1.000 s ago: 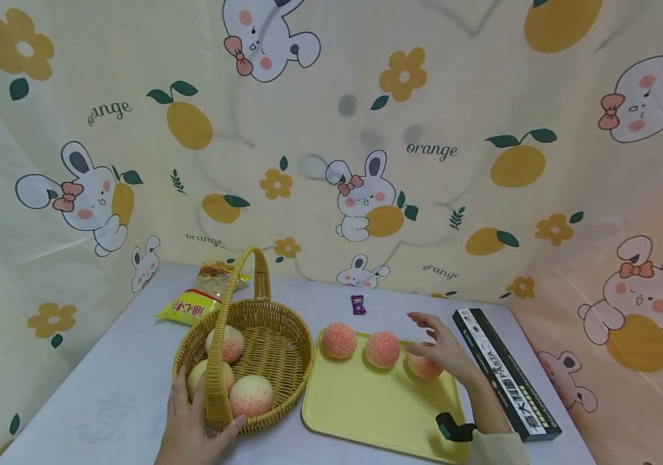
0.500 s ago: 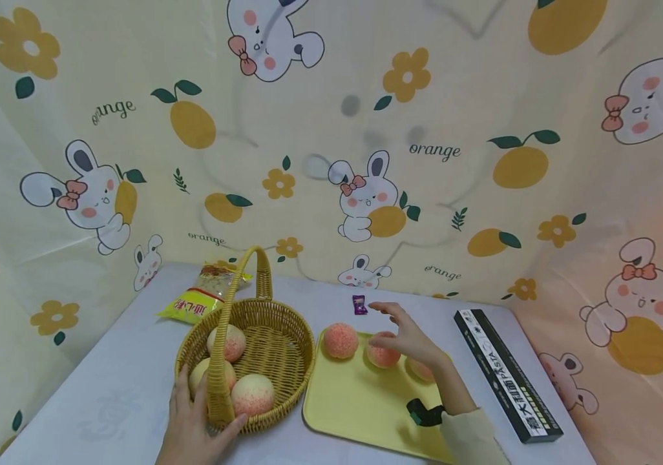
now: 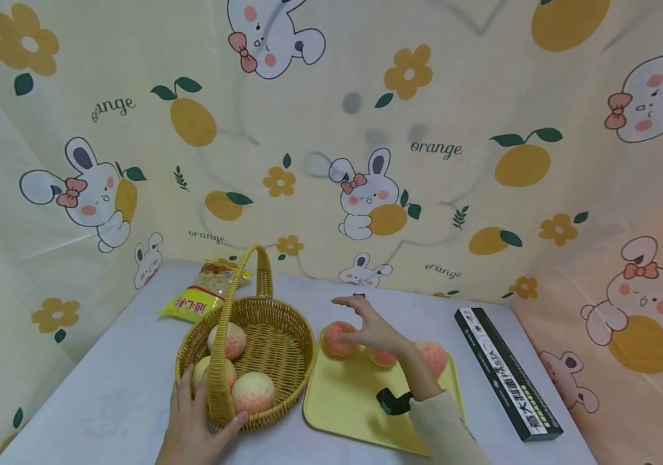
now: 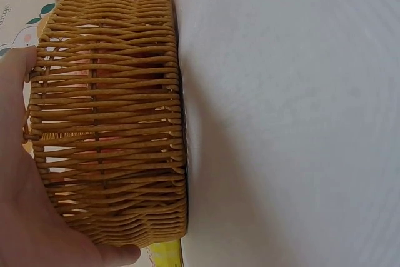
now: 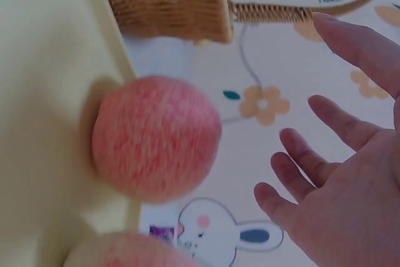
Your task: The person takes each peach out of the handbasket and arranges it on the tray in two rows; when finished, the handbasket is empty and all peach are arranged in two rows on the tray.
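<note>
Head view showed six peaches in all, three in one woven basket (image 3: 278, 349) and three on one yellow tray (image 3: 366, 413) just beside it. Of those in the basket, one peach (image 3: 252, 392) lay at the near side, a second peach (image 3: 231, 342) farther back, and a third peach (image 3: 199, 371) between them at the left, partly behind the single handle (image 3: 263, 274). The other three stood in a row along the tray's far side: the first peach (image 3: 334, 339) nearest the basket, the middle peach (image 3: 381, 358) partly covered, the last peach (image 3: 435, 358) near the right edge.

One left hand (image 3: 194, 420) held the basket, its fingers and thumb set wide apart around the outer wall. The right hand (image 3: 375, 329) hovered above the tray, fingers loosely spread; its thumb crossed in front of the first peach, though the right wrist view showed hand and fruit apart. A dark device (image 3: 392, 402) sat at that wrist.

Also on the white worktop (image 3: 99, 400) were one yellow bag (image 3: 200, 300) behind the basket, one long black box (image 3: 508, 374) right of the tray, and one purple packet (image 3: 358, 295), probably a wrapped sweet, mostly hidden by the right hand. One printed cloth (image 3: 308, 213) hung behind.
</note>
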A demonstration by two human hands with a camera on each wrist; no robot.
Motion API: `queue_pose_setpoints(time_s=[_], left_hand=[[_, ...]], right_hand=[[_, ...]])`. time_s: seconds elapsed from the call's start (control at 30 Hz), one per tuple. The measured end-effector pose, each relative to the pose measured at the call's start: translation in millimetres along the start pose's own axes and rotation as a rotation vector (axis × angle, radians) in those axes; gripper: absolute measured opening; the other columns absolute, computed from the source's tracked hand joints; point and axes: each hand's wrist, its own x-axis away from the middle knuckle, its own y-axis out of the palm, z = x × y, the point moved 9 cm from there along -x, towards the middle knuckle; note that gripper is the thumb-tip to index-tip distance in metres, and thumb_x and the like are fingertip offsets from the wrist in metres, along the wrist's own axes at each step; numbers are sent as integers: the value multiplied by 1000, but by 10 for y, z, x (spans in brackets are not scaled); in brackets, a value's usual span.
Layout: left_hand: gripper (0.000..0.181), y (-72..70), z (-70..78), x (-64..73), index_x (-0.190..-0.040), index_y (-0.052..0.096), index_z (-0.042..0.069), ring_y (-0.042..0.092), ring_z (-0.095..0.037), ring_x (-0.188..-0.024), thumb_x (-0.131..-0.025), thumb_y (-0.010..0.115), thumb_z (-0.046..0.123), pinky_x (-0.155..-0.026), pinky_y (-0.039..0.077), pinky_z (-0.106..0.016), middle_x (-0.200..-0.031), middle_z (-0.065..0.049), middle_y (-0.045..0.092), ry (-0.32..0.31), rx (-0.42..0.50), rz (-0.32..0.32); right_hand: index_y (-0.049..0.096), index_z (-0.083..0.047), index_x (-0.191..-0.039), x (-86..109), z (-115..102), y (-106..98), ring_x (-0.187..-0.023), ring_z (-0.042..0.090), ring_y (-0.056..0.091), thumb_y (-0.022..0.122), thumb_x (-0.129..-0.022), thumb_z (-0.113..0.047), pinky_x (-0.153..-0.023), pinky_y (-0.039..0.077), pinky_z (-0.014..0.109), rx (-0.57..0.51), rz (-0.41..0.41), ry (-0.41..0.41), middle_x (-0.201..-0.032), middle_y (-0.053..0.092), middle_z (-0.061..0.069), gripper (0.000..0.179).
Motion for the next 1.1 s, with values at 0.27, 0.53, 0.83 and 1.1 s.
queue_pose_setpoints(time_s=[0.27, 0.53, 0.83, 1.1], left_hand=[[108, 2, 17, -5, -153, 29, 3, 14, -67, -135, -79, 70, 70, -92, 31, -80, -156, -32, 8, 12, -11, 7], [106, -4, 39, -3, -153, 30, 5, 13, -64, -137, -79, 70, 69, -93, 31, -80, -156, -32, 8, 5, 4, 0], [110, 8, 20, -10, -157, 22, 9, 11, -62, -138, -79, 67, 73, -95, 30, -79, -157, -32, 6, -22, 6, -39], [113, 20, -9, -19, -156, 22, 4, 13, -63, -137, -79, 68, 72, -94, 31, -80, -156, -33, 7, -29, 4, -42]], right_hand=[[48, -18, -146, -138, -206, 217, -139, 29, 32, 78, -84, -14, -110, 28, 61, 49, -74, -40, -147, 41, 7, 68], [47, -13, -146, -290, -413, 458, -138, 28, 32, 79, -85, -23, -110, 31, 58, 105, -161, -70, -145, 41, 8, 70], [44, -12, -150, -553, -639, 785, -138, 30, 34, 79, -85, -25, -110, 34, 50, 171, -266, -50, -147, 41, 12, 75], [50, -17, -146, -753, -846, 1052, -144, 26, 28, 77, -88, -19, -111, 34, 48, 240, -352, -79, -153, 36, 9, 65]])
